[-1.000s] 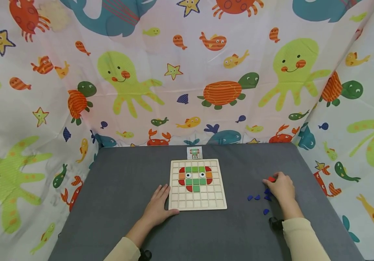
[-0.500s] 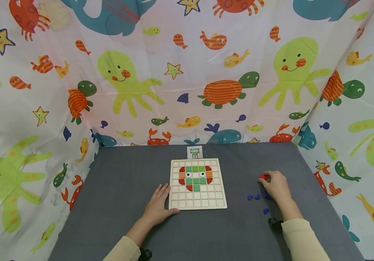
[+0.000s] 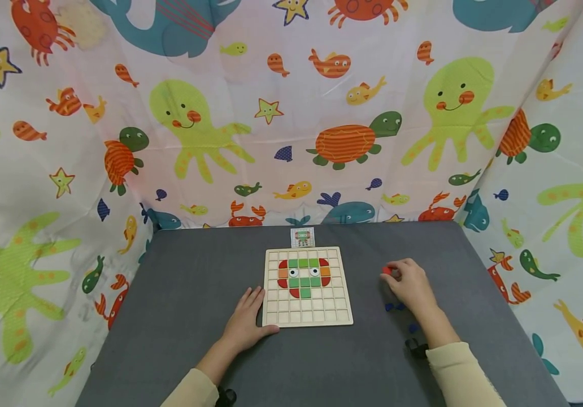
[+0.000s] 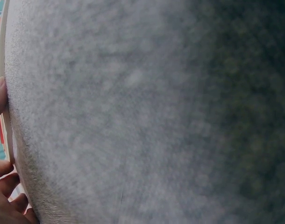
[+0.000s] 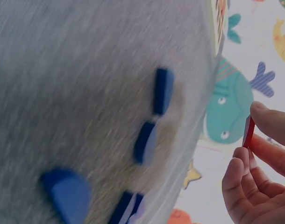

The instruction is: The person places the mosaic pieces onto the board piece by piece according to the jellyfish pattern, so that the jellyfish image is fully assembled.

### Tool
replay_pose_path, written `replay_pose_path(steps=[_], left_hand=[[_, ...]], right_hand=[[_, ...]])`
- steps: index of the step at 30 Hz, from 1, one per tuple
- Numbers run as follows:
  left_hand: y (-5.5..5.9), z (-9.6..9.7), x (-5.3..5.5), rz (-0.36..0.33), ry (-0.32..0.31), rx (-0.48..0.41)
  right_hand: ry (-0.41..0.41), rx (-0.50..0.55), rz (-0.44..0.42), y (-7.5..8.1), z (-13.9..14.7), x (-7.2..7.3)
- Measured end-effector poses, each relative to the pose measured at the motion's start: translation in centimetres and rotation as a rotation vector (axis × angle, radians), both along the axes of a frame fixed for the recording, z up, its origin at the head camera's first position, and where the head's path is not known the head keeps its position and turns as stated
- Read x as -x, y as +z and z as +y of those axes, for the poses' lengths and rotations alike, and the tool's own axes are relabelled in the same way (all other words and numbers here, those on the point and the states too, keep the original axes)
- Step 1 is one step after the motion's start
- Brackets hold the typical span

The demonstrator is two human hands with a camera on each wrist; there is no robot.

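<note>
A pale wooden grid board (image 3: 322,317) lies mid-table, bearing red, orange and green tiles plus two eye tiles. My left hand (image 3: 244,322) rests at its left edge, fingers and thumb spread against the near corner. To the right of the board, my right hand (image 3: 413,285) pinches a small red tile (image 3: 387,271) between thumb and forefinger. In the right wrist view the red tile (image 5: 248,131) appears edge-on at the fingertips. Several blue quarter-round tiles (image 5: 70,193) lie on the table under and beside the right hand; some are hidden by it in the head view.
A small picture card (image 3: 303,237) lies against the board's far edge. The grey table (image 3: 195,271) reaches back to a curtain (image 3: 271,141) printed with sea animals, which also hangs along both sides.
My right hand has moved left toward the board, carrying the red tile away from where it was above the blue tiles. My left hand has stayed at the board.
</note>
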State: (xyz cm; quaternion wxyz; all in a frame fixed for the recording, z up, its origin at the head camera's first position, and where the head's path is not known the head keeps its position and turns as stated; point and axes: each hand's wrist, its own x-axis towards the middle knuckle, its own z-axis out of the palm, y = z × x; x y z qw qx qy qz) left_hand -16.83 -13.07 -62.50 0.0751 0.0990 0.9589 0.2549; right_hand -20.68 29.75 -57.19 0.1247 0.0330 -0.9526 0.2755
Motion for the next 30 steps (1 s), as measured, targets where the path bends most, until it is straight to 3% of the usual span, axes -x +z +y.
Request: replay_pose_path(steps=[12,30], left_hand=[[-0.2,0.0,0.0,-0.004,0.002,-0.004],[0.0,0.0,0.0,-0.002,0.001,-0.003]], right_hand=[[0.099,0.008,0.021,1.5,-4.6,-0.4],[0.106,0.043,-0.036,0.9,-9.6,-0.3]])
